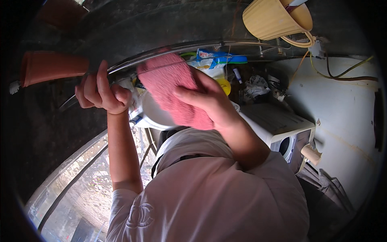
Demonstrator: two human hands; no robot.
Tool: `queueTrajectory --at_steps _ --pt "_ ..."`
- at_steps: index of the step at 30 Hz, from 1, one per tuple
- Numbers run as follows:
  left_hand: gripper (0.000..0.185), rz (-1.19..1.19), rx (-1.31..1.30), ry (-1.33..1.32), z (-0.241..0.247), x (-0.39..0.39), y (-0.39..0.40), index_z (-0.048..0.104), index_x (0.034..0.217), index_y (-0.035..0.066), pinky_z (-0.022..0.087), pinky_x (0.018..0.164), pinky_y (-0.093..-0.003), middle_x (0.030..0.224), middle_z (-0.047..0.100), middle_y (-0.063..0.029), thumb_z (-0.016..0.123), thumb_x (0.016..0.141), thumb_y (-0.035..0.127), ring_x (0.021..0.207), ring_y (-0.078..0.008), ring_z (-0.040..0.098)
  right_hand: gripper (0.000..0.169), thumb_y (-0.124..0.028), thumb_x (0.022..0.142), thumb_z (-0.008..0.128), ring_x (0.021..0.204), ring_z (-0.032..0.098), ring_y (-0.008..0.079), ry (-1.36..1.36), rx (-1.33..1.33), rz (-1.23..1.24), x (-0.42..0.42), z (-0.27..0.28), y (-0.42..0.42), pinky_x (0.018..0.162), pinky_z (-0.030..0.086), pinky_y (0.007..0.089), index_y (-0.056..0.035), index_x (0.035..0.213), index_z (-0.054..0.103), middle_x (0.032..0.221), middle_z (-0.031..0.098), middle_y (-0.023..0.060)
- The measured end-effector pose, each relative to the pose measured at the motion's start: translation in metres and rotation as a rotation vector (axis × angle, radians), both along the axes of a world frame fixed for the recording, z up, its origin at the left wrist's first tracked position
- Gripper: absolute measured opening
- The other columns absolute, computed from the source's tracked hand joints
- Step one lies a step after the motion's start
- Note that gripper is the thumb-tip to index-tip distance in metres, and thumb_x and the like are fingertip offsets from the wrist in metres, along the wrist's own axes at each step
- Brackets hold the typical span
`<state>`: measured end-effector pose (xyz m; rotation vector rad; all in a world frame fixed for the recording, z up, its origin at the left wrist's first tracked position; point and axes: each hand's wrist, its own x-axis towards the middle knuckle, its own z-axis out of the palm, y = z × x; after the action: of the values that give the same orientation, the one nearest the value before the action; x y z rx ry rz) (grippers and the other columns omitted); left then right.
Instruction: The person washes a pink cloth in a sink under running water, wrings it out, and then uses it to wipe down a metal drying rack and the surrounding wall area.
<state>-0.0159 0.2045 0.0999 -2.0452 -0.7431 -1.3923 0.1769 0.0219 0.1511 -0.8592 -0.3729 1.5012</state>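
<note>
My right hand [208, 96] grips a folded pink cloth [172, 87], its thumb pressed on the near face. The cloth's top edge meets a thin metal rail [169, 50] that runs along the dark wall. My left hand [104, 90] is raised at the rail's left end, fingers curled; whether it holds the rail cannot be told. Beneath the cloth is a white washbasin [155, 112], partly hidden. An orange-red cup [54, 68] lies sideways left of my left hand.
A yellow ribbed cup [276, 21] hangs at the upper right. Behind the basin lie a blue-and-white packet [211, 59], a small tube [237, 75] and crumpled plastic [257, 86]. A white washing machine [278, 121] stands right, near cables [347, 77] on the wall.
</note>
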Motion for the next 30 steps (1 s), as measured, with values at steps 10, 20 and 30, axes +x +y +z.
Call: queueTrajectory --at_steps 10,20,30 --pt "0.050 -0.061 -0.041 -0.077 0.001 0.000 -0.004 0.080 0.119 0.014 0.033 0.113 -0.0453 0.107 0.064 -0.0029 0.036 0.103 0.032 0.118 -0.0238 0.048 0.058 0.012 0.079 0.065 0.108 0.066 0.0346 -1.936 0.187 -0.205 0.029 0.071 -0.058 0.095 0.053 0.0427 0.0004 0.136 0.067 0.137 0.066 0.0144" --pt "0.044 -0.101 -0.052 -0.039 0.007 -0.007 -0.004 0.081 0.117 0.018 0.036 0.103 -0.0421 0.105 0.063 -0.0021 0.042 0.099 0.028 0.108 -0.0229 0.052 0.071 0.008 0.077 0.066 0.113 0.065 0.0345 -2.064 0.002 -0.183 -0.031 0.058 -0.007 0.095 0.057 0.0438 -0.0091 0.146 0.062 0.145 0.059 0.0077" --pt "0.049 -0.120 -0.038 -0.027 0.010 -0.008 0.000 0.080 0.117 0.018 0.039 0.095 -0.0410 0.103 0.063 -0.0009 0.050 0.079 0.022 0.097 -0.0233 0.056 0.069 0.001 0.078 0.067 0.109 0.065 0.0347 -2.050 0.017 -0.351 -0.076 0.034 0.017 0.094 0.057 0.0437 -0.0079 0.146 0.062 0.150 0.057 0.0076"
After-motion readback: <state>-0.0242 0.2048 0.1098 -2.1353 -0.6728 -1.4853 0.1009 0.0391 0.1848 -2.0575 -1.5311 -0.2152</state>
